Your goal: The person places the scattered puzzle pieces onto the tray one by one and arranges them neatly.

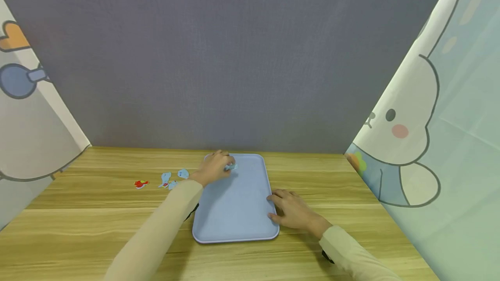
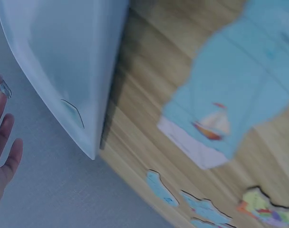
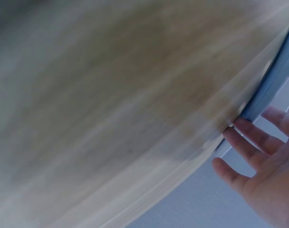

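Observation:
My left hand (image 1: 215, 167) is over the far left part of a pale blue tray (image 1: 242, 203), pinching a small light blue puzzle piece (image 1: 231, 167) between thumb and fingers. In the left wrist view the same piece (image 2: 5, 89) shows at the fingertips. Inside the tray, a faint light blue shape with a dark edge (image 2: 72, 113) lies near a corner. My right hand (image 1: 293, 209) rests at the tray's right side, its loosely bent fingers touching the rim. The right wrist view shows those fingers (image 3: 251, 142) spread along the tray's edge.
Left of the tray lie several loose puzzle pieces, among them a red one (image 1: 141, 184) and a light blue one (image 1: 166, 179). A larger light blue puzzle section with a sailboat (image 2: 239, 80) lies on the wooden table (image 1: 97, 224). A grey panel (image 1: 218, 64) stands behind.

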The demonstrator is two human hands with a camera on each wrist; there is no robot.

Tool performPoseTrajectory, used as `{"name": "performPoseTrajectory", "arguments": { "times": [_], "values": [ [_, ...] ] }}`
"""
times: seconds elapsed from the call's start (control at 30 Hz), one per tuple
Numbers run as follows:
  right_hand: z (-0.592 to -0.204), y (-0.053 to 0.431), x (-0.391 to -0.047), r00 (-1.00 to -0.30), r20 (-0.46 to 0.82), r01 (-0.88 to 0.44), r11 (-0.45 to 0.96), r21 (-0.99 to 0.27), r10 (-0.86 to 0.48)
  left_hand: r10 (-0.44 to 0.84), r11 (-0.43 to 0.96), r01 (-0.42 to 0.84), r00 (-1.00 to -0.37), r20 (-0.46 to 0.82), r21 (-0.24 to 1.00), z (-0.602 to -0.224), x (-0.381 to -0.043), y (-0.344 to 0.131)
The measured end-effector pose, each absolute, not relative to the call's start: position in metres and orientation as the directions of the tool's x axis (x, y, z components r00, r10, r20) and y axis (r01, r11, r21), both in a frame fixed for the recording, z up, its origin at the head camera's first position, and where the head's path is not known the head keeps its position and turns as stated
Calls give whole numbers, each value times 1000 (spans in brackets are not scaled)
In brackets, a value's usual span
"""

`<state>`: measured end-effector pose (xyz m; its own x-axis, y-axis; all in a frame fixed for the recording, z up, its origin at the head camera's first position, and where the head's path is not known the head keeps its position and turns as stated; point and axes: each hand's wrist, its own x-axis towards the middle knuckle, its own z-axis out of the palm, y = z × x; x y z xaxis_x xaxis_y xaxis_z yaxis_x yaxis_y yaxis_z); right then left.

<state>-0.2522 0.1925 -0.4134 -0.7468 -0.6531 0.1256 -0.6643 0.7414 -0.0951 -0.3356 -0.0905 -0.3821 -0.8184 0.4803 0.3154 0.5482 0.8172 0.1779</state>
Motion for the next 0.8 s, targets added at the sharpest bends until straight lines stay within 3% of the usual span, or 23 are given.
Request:
{"name": "performPoseTrajectory", "arguments": {
  "times": [0.8],
  "values": [
    [-415,193,-254,-741,136,-670,738,-83,-657,419,832,500,-851,316,240,-384,-350,-69]
  ]
}}
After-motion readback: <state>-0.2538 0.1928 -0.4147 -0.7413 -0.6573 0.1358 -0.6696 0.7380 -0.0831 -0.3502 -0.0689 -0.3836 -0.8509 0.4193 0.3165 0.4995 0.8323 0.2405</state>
